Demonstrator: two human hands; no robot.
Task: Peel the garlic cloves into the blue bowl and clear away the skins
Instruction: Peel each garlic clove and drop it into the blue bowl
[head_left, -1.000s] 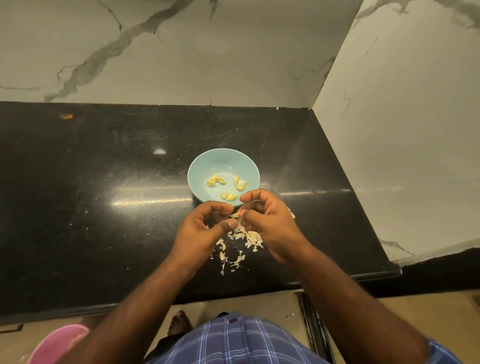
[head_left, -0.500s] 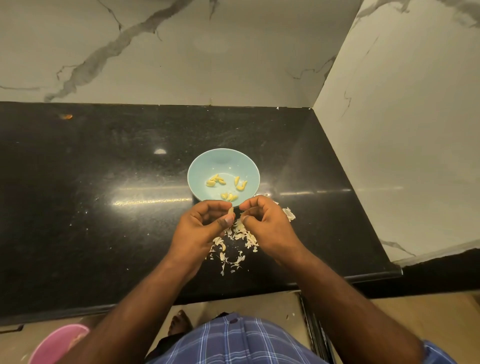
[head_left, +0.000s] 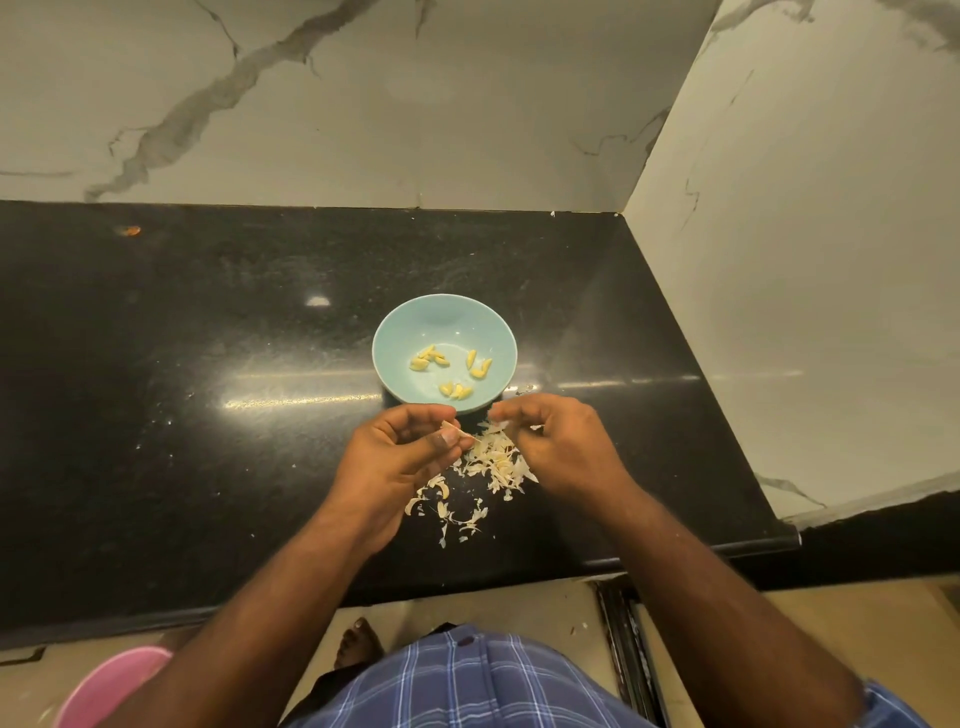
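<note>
One blue bowl (head_left: 395, 343) stands on the black surface (head_left: 208, 415). In it lie about ten peeled garlic cloves (head_left: 451, 370), in three loose clusters: roughly four at the left, three at the right, three nearest the person; the exact number is hard to tell where they overlap. Two hands are in view, the left hand (head_left: 400, 457) and the right hand (head_left: 561, 447). The left pinches one clove (head_left: 453, 429). One scattered heap of skins (head_left: 493, 460) lies between them, too many flakes to count. One pink tub (head_left: 104, 686) shows at the lower left.
</note>
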